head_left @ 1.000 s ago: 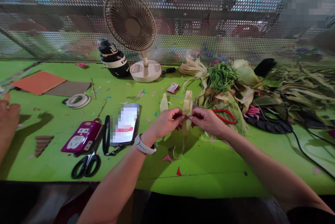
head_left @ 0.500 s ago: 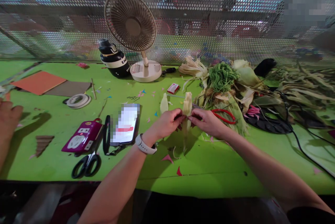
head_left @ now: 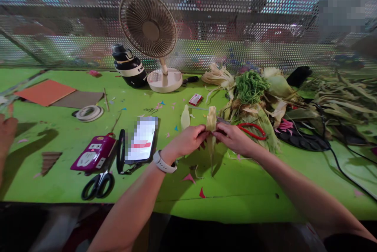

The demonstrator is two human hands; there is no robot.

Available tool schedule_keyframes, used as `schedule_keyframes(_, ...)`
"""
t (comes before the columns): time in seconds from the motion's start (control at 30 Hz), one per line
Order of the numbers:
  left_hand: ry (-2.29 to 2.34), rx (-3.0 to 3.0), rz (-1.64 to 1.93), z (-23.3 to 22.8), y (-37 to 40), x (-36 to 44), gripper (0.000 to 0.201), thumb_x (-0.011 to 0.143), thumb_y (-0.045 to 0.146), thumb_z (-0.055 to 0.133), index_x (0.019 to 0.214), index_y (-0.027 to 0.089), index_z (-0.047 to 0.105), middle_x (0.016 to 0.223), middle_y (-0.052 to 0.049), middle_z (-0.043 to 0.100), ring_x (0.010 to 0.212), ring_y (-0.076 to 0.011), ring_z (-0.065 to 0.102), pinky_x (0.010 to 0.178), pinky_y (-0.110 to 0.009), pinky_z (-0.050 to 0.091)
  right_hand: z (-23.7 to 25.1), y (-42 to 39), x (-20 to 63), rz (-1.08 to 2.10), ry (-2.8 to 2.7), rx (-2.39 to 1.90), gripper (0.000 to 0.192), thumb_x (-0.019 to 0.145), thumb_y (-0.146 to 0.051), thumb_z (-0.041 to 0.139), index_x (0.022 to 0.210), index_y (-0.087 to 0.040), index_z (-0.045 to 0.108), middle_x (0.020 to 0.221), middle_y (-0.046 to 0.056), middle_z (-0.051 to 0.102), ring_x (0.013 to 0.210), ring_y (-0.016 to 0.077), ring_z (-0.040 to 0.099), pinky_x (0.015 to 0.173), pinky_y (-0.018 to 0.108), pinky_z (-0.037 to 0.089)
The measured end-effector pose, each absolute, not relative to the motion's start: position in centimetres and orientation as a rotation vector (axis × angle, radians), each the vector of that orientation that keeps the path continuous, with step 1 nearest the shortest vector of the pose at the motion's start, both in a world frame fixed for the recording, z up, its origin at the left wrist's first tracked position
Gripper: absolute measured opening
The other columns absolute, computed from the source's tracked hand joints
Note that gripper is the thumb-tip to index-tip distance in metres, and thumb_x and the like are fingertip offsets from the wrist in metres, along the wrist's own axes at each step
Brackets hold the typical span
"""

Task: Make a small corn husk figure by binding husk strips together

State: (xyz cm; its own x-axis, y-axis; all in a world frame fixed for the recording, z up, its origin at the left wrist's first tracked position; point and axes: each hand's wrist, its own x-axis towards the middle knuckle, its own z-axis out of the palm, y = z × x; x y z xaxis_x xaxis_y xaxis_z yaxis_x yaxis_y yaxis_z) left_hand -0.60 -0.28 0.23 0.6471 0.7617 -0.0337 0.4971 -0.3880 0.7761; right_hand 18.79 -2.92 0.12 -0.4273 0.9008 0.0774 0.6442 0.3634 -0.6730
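A pale strip of corn husk (head_left: 211, 117) stands upright between my hands, its narrow tail hanging below my fingers. My left hand (head_left: 191, 138), with a white band on the wrist, pinches it from the left. From the right, my right hand (head_left: 231, 137) pinches the same strip at about the same height. The fingertips nearly meet and hide the middle of the strip. Beyond my left hand lies a small pale husk piece (head_left: 185, 117). Red-handled scissors (head_left: 251, 131) rest just past my right hand, their blades partly hidden.
Husks (head_left: 262, 122) and green string (head_left: 251, 86) are heaped at the back right. A fan (head_left: 150, 30), a bottle (head_left: 129, 69) and a phone (head_left: 143, 140) stand or lie leftward, with black scissors (head_left: 98, 185) and tape (head_left: 89, 113). Another person's hand (head_left: 6, 130) is at the left edge.
The husk strip has shifted slightly and its tail swung a little to the right. Both my hands keep their pinch. The other person's hand has drawn slightly left.
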Motion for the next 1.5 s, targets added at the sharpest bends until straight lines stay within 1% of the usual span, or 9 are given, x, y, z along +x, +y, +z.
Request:
schedule_keyframes(0.13, 0.943, 2.054, 0.431, 0.31, -0.3, -0.61, 0.026, 0.091, 0.035, 0.042, 0.075, 0.017, 0.051, 0.066, 0.001, 0.054, 0.057, -0.0106, 0.045, 0.056, -0.025, 0.035, 0.2, -2.96, 18.76, 0.885, -2.148, -1.322, 0.017, 0.09, -0.026, 0.046, 0.08, -0.016, 0.056, 0.074, 0.002, 0.059, 0.066, 0.0126, 0.053, 0.063, 0.024, 0.04)
schedule_keyframes(0.33, 0.937, 2.052, 0.413, 0.19, -0.24, -0.67, 0.026, 0.092, 0.034, 0.041, 0.076, 0.016, 0.052, 0.066, 0.0, 0.053, 0.058, -0.0107, 0.044, 0.056, -0.026, 0.034, 0.26, -2.95, 18.7, 0.888, -2.119, -1.35, 0.017, 0.089, -0.026, 0.046, 0.079, -0.016, 0.056, 0.07, 0.001, 0.056, 0.063, 0.0117, 0.049, 0.059, 0.023, 0.038)
schedule_keyframes(0.43, 0.944, 2.057, 0.396, 0.19, -0.28, -0.68, 0.025, 0.092, 0.034, 0.04, 0.079, 0.016, 0.053, 0.067, 0.0, 0.054, 0.058, -0.0108, 0.044, 0.056, -0.026, 0.034, 0.28, -2.96, 18.73, 0.884, -2.126, -1.357, 0.017, 0.088, -0.027, 0.047, 0.081, -0.015, 0.057, 0.07, 0.001, 0.055, 0.062, 0.0115, 0.048, 0.059, 0.023, 0.037)
schedule_keyframes(0.57, 0.954, 2.063, 0.371, 0.22, -0.36, -0.69, 0.026, 0.092, 0.036, 0.039, 0.081, 0.016, 0.054, 0.069, -0.001, 0.056, 0.058, -0.0115, 0.046, 0.056, -0.027, 0.035, 0.4, -3.07, 18.78, 0.928, -2.118, -1.383, 0.019, 0.088, -0.029, 0.047, 0.085, -0.015, 0.059, 0.075, 0.002, 0.057, 0.066, 0.0127, 0.049, 0.06, 0.024, 0.038)
schedule_keyframes(0.83, 0.917, 2.116, 0.366, 0.17, -0.31, -0.79, 0.025, 0.093, 0.033, 0.038, 0.083, 0.017, 0.054, 0.072, -0.002, 0.058, 0.06, -0.0116, 0.048, 0.058, -0.027, 0.037, 0.56, -3.03, 18.83, 1.005, -2.106, -1.356, 0.02, 0.088, -0.029, 0.047, 0.083, -0.015, 0.059, 0.082, 0.005, 0.062, 0.071, 0.0142, 0.053, 0.065, 0.027, 0.043)
schedule_keyframes(0.97, 0.897, 2.144, 0.364, 0.22, -0.28, -0.83, 0.025, 0.093, 0.033, 0.038, 0.085, 0.016, 0.055, 0.076, -0.003, 0.06, 0.063, -0.0123, 0.049, 0.06, -0.027, 0.039, 0.61, -2.96, 18.94, 1.039, -2.108, -1.333, 0.019, 0.088, -0.029, 0.047, 0.086, -0.015, 0.061, 0.078, 0.004, 0.063, 0.074, 0.0154, 0.056, 0.067, 0.028, 0.045)
schedule_keyframes(1.1, 0.884, 2.146, 0.35, 0.26, -0.23, -0.85, 0.027, 0.093, 0.034, 0.037, 0.087, 0.016, 0.056, 0.078, -0.004, 0.061, 0.064, -0.0127, 0.051, 0.061, -0.027, 0.04, 0.68, -3.01, 18.98, 1.009, -2.128, -1.338, 0.018, 0.088, -0.028, 0.049, 0.088, -0.015, 0.062, 0.08, 0.004, 0.064, 0.077, 0.0163, 0.058, 0.071, 0.029, 0.046)
schedule_keyframes(1.27, 0.901, 2.136, 0.343, 0.3, -0.23, -0.87, 0.027, 0.092, 0.035, 0.038, 0.085, 0.016, 0.057, 0.075, -0.003, 0.06, 0.063, -0.0127, 0.05, 0.06, -0.027, 0.038, 0.66, -3.09, 19.0, 0.996, -2.157, -1.324, 0.017, 0.089, -0.026, 0.047, 0.087, -0.016, 0.061, 0.084, 0.004, 0.065, 0.072, 0.0146, 0.057, 0.068, 0.028, 0.046)
schedule_keyframes(1.5, 0.883, 2.148, 0.369, 0.18, -0.22, -0.77, 0.025, 0.091, 0.033, 0.041, 0.084, 0.016, 0.058, 0.076, -0.004, 0.061, 0.064, -0.0131, 0.05, 0.06, -0.027, 0.037, 0.7, -3.14, 19.0, 0.903, -2.224, -1.318, 0.016, 0.088, -0.024, 0.046, 0.082, -0.015, 0.059, 0.078, 0.004, 0.062, 0.067, 0.0129, 0.052, 0.064, 0.026, 0.041)
